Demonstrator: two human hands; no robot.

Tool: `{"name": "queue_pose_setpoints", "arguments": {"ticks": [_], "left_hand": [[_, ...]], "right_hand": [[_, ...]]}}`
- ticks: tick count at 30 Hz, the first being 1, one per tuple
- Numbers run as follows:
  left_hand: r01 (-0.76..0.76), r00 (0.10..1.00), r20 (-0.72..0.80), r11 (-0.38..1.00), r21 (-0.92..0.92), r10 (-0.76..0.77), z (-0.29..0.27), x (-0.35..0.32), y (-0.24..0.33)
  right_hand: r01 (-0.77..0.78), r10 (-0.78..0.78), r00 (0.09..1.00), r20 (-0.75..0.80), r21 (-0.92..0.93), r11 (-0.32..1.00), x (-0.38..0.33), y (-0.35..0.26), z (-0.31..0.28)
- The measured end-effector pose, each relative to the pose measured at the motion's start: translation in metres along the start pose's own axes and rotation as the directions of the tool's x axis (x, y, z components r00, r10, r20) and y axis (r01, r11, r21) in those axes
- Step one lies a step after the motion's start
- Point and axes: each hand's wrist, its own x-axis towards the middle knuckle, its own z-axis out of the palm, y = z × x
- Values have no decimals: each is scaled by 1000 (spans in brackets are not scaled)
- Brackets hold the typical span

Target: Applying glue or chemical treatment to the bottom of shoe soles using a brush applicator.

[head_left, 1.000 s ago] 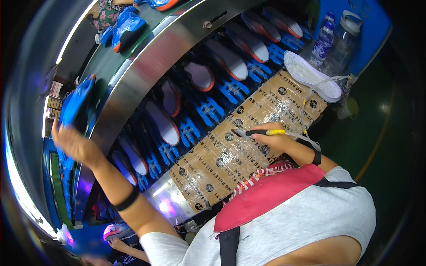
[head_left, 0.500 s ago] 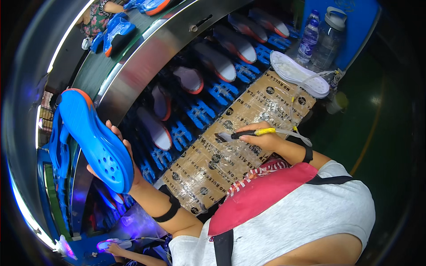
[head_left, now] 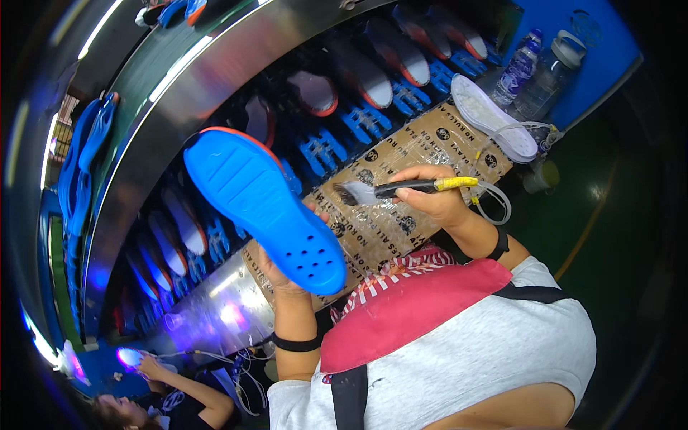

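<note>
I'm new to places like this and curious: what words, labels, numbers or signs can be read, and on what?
I won't copy any wording.
Brown board: repeated dark capitals and round emblems, partly legible.
Purple-labelled bottle: print too small to read.
Blue sole in the left hand: faint moulded marks, unreadable.
Blue panel: dark curly mark, too blurred to read.

The person's 2 arms both bend in front of the torso. The left forearm stands nearly upright; the left hand is mostly hidden, with its heel showing below and 2 curled fingertips farther up. The right forearm slants up and leftward. The right hand closes in a pinch, its thumb below the index finger.
</note>
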Motion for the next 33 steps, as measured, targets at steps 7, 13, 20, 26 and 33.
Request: {"name": "queue_pose_setpoints", "arguments": {"ticks": [7, 13, 20, 26, 33], "left_hand": [[23, 998, -55, 999, -46, -25, -28, -14, -36], [90, 982, -178, 990, 110, -69, -25, -29, -41], [3, 999, 39, 998, 55, -6, -36, -32, -34], [-17, 964, -260, 989, 146, 55, -48, -36, -29], [-111, 985, -129, 994, 8, 111, -54, -32, -24]], "right_hand": [[585, -482, 805, 345, -326, 743, 26, -39, 55], [743, -691, 648, 320, -462, 484, 38, -18, 88], [728, -550, 664, 507, -267, 632, 24, -12, 96], [732, -574, 680, 456, -380, 566, 16, 8, 103], [697, -559, 702, 441, -266, 666, 9, 2, 97]]}}
